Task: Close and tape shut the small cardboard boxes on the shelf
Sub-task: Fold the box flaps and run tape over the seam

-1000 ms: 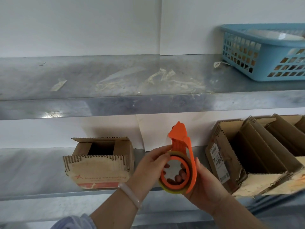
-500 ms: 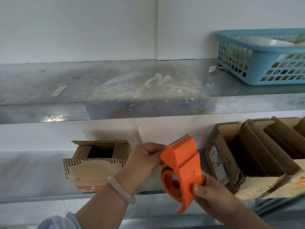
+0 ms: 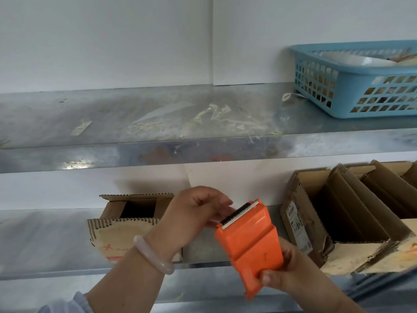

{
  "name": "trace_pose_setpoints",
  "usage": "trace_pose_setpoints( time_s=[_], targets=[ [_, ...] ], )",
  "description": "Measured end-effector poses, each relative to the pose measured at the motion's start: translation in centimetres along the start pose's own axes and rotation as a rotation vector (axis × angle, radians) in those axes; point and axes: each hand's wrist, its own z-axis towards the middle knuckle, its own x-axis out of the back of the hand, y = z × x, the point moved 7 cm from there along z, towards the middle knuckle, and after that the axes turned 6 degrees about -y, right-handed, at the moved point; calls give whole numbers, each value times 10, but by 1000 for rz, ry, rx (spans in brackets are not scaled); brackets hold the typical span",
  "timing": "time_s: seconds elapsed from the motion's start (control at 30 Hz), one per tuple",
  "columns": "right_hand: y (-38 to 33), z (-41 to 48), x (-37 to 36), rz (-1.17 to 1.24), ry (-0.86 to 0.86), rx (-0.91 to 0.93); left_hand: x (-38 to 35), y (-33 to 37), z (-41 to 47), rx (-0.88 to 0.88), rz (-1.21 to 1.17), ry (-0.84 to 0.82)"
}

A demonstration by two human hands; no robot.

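The right hand [image 3: 291, 274] has its grip curled round the lower end of the orange tape dispenser [image 3: 250, 242]. The left hand [image 3: 191, 218] pinches at its toothed blade. Behind them the small cardboard box [image 3: 121, 224] sits open on the lower shelf [image 3: 45, 240], its red print unreadable. The white label [image 3: 295, 220] on a neighbouring box [image 3: 352, 247] is also illegible.

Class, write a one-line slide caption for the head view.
Right hand grips orange tape dispenser; left hand curls beside its blade; open cardboard box behind.
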Motion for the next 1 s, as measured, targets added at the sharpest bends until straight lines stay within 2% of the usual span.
trace_pose_setpoints(
  time_s=[0.1, 0.23, 0.33, 0.47, 0.63, 0.77, 0.9, 1.0],
  targets=[
    [-9, -9, 14, -411, 228, 81, 3, 14, -2, -114, 130, -68],
    [-15, -12, 21, -906, 365, 264, -2, 28, -8, -235, 254, -144],
    [-16, -11, 18, -1136, 438, 384, -4, 29, -11, -334, 404, -151],
    [-15, -9, 16, -1122, 437, 401, -8, 32, -17, -461, 564, -158],
    [-6, -10, 17, -1100, 482, 387, -7, 28, -15, -492, 614, -147],
    [-2, -11, 20, -1012, 486, 395, -1, 21, -15, -459, 561, -108],
    [-8, -16, 18, -1046, 567, 497, -1, 18, -14, -469, 525, -132],
    [-11, -15, 18, -1047, 589, 504, -2, 17, -14, -482, 533, -137]
  ],
)
